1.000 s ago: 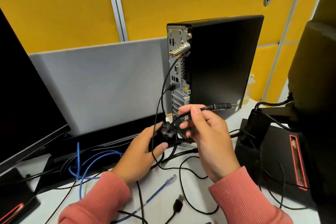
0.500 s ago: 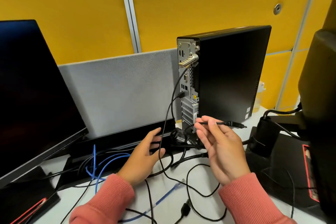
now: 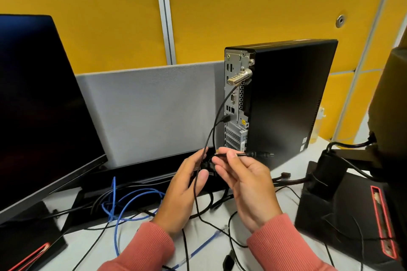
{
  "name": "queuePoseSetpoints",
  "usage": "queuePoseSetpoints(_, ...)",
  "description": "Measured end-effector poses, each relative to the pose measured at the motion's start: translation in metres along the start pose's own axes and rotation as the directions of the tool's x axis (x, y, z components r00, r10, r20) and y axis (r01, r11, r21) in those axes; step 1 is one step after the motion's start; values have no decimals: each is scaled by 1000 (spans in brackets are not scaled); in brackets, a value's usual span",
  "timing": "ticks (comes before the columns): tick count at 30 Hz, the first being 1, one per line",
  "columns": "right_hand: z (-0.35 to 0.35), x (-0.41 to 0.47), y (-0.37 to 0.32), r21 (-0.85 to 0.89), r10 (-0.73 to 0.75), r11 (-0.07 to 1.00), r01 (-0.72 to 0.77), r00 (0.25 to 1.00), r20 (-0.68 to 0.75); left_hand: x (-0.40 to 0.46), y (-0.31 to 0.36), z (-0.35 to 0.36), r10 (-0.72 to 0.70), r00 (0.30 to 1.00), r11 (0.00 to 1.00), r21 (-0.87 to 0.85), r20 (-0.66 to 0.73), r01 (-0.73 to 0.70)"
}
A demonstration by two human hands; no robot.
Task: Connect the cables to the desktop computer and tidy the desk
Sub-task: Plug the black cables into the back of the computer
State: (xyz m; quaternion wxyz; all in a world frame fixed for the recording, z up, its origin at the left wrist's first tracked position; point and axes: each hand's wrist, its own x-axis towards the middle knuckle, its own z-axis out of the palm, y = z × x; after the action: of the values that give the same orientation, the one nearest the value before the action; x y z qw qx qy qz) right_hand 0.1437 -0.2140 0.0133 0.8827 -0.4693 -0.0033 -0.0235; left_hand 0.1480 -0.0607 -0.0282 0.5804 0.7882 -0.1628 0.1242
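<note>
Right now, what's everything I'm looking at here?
computer: one, black, upright at desk's back.
lock: one, silver, on computer's rear.
plug: one, black, on the thin cable in right hand.
black cables: several, tangled on desk.
blue cable: one, looped left of hands.
monitor: one, black, left.
stand: one, black with red trim, right.
divider: one, grey, behind desk.
left hand: open, by a cable.
right hand: pinching the cable.

The desktop computer (image 3: 290, 99) has matt black side panels and a bare metal rear plate carrying a shiny metal lock (image 3: 240, 76). The divider (image 3: 149, 112) looks like rough grey cloth. The monitor (image 3: 39, 103) screen is glossy black. Both sleeves (image 3: 152, 246) are ribbed knit.
</note>
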Motion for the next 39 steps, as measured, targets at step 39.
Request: queuePoseSetpoints(39, 42, 13, 13, -627, -398, 704, 334, 917, 42, 8, -20, -36, -88, 930, 993, 39, -358, 109)
